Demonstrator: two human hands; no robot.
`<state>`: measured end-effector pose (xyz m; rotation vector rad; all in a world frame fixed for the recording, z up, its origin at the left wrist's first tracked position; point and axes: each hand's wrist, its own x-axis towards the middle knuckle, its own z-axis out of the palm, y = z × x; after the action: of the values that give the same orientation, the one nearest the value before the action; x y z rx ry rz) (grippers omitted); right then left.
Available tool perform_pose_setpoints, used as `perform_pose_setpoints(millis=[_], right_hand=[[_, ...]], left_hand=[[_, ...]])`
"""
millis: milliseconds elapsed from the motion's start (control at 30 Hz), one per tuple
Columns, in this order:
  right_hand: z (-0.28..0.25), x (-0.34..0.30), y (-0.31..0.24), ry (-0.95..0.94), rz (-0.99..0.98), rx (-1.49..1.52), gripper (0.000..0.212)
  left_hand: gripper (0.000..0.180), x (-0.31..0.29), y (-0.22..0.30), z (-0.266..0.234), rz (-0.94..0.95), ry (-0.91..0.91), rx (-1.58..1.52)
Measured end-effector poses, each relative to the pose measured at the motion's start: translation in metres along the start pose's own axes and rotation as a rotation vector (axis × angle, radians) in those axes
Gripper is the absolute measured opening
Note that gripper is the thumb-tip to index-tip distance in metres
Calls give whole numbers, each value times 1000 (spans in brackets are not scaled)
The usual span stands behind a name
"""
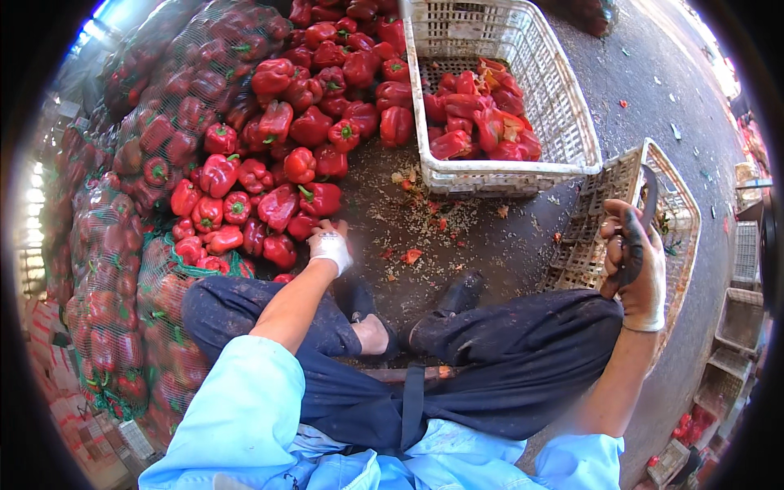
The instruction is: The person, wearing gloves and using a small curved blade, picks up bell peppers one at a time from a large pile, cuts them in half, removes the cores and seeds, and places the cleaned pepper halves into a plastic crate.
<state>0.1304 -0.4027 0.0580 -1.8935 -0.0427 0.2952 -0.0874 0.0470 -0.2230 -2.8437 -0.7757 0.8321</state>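
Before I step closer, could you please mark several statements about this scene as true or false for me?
1. The left hand is at the near edge of the whole red peppers. True.
2. The right hand is empty. False: it holds a dark curved tool.
3. The larger white crate contains cut red peppers. True.
4. The mesh bags stand on the person's right. False: they are on the left.
5. Pale seeds are scattered on the ground. True.

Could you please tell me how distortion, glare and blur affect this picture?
Head view: fisheye bending toward a dark rim; bright glare at upper left, paling the netted peppers nearby; left hand perhaps slightly soft; loose red peppers and larger white crate fairly clear.
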Motion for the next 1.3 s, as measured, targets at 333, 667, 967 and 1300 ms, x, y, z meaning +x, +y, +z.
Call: perform_pose_setpoints(millis=[333, 667, 967, 1300], right_hand=[[18, -2, 19, -363, 6, -419, 23], [113, -68, 1, -374, 20, -40, 48], [192, -120, 5, -267, -466, -370, 58], [233, -119, 25, -102, -615, -444, 65]], left_hand=[[84, 3, 19, -57, 130, -9, -832], [51, -98, 49, -178, 392, -27, -1775], [50, -147, 35, -184, 260, 399, -1573], [50, -165, 34, -190, 144, 622, -1571]])
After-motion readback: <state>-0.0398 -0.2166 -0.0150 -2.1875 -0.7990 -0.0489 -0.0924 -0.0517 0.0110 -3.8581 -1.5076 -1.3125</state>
